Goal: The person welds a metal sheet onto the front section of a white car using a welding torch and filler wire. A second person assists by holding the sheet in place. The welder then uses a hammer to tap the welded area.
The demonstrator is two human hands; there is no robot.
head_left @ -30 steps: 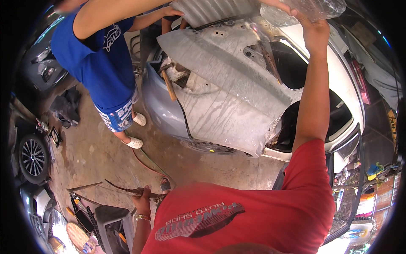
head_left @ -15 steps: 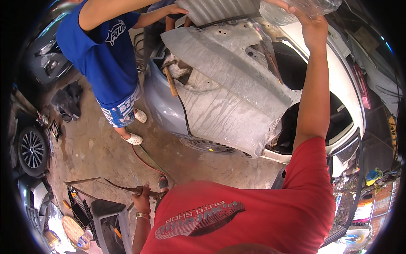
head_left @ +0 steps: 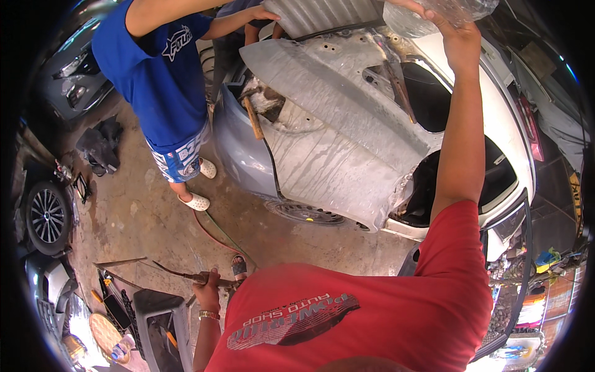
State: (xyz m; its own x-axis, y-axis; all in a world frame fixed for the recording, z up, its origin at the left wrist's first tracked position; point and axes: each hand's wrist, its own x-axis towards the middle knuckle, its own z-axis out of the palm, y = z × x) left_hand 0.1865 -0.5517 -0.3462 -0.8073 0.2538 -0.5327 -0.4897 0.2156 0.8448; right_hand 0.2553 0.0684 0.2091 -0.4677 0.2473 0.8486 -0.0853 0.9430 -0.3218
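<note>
My left hand [head_left: 209, 292], low at the left with a watch on its wrist, is closed round the handle of a gas torch [head_left: 175, 271]. The torch's thin curved tip points left over the floor. My right arm is raised past the car, and my right hand [head_left: 462, 46] grips a clear, crinkled plastic container [head_left: 427, 17] at the top edge. The picture cuts the container off, so its kind is unclear. Ahead stands a car body [head_left: 353, 149] with bare grey, streaked metal. A wooden-handled tool [head_left: 253, 118] rests in its front corner opening.
A person in a blue shirt [head_left: 158, 80] stands left of the car, one hand at a corrugated grey sheet [head_left: 325, 15]. Another person is partly hidden behind. Red and green hoses [head_left: 214, 230] cross the concrete floor. A wheel [head_left: 47, 217] and a grey frame part [head_left: 160, 316] lie left.
The person in blue has shifted slightly to the right. My hands keep their holds, and the torch and the plastic container have barely moved.
</note>
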